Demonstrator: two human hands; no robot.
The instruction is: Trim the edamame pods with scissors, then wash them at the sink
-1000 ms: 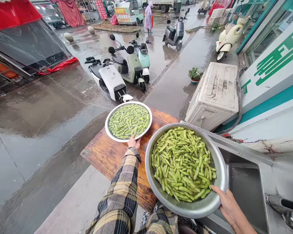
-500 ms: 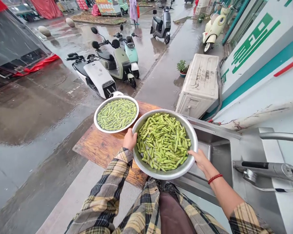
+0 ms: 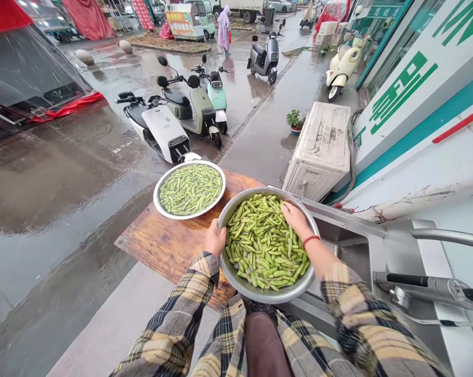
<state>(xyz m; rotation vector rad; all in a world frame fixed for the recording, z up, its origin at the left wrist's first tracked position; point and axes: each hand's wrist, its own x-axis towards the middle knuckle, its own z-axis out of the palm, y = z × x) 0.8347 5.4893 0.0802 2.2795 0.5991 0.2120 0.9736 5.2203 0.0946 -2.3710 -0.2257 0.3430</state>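
Lower centre: left hand [image 3: 215, 238] clasps the left rim of the steel basin [image 3: 260, 296]. The right hand [image 3: 295, 217], spread palm-down, rests on edamame pods [image 3: 260, 248] toward its upper right, seemingly gripping none.

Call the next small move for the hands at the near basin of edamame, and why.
Probably rake the right hand back through the edamame pods toward the body, with the left hand steadying the steel basin. The right hand lies palm-down on the pods at the far side. The left hand grips the near-left rim, and the basin looks only partly over the wooden table.
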